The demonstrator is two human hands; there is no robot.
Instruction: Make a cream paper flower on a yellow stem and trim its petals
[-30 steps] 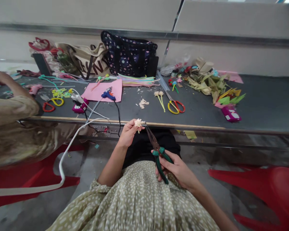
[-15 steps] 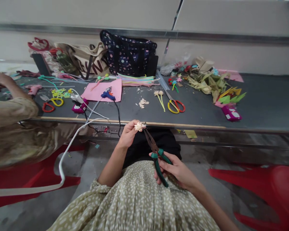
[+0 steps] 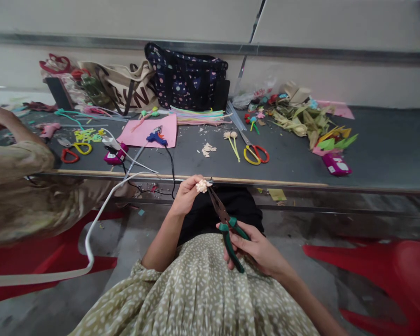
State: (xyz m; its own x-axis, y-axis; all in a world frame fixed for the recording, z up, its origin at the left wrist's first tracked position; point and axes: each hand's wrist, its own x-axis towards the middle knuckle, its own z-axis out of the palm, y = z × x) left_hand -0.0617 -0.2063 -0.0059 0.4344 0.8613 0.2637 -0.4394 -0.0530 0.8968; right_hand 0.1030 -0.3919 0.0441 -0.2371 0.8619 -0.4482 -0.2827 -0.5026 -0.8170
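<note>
Between the fingertips of my left hand [image 3: 186, 196] is a small cream craft flower [image 3: 202, 186], held just in front of the table edge. My right hand [image 3: 254, 245] is wrapped round the green handles of long-nose pliers [image 3: 221, 210]. The jaw tips reach the right side of the flower; whether they grip a piece of it is too small to tell. On the table beyond lie cream scraps [image 3: 207, 149], two finished-looking flowers on pale green stems [image 3: 234, 142] and scissors with red and yellow handles [image 3: 255, 151].
A blue glue gun [image 3: 157, 136] rests on pink paper [image 3: 131, 133], its black cord dropping over the edge. A white cable [image 3: 91, 228] crosses at left. Bags [image 3: 189, 77] stand against the wall, and dried husks [image 3: 297, 121] lie at right. A co-worker's arm [image 3: 17, 135] is at far left.
The flower has turned slightly in my left fingers, and the plier tips have shifted a little beside it. Everything on the table stays as it was.
</note>
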